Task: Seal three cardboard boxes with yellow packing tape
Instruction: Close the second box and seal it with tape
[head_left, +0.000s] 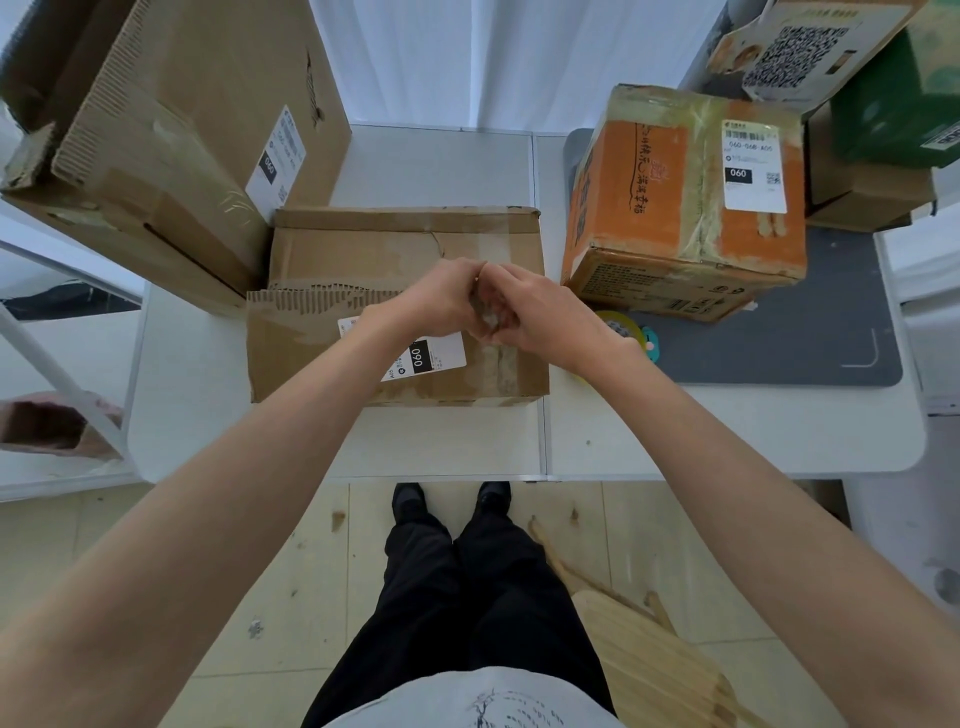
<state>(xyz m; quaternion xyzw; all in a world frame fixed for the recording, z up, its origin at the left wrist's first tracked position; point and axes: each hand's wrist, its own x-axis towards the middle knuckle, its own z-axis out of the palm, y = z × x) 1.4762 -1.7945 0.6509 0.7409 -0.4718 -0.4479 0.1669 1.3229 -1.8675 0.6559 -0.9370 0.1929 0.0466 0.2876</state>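
Both forearms reached up from the lower corners and met at frame centre above the middle box (395, 306). The left hand (441, 299) and right hand (540, 312) were pressed together, fingers curled around a small crumpled clear wad (488, 319); what it was could not be told. The middle box lay on the white table (727, 431), its torn flap showing corrugation, its white label reading "060". Upper left stood a tall brown box (197, 130), its label also marked "060". Upper right, on a grey mat (810, 343), sat an orange box (685, 202) labelled "060-06B-A05" and "060". A yellow tape roll (618, 325) lay just right of the right wrist, partly hidden.
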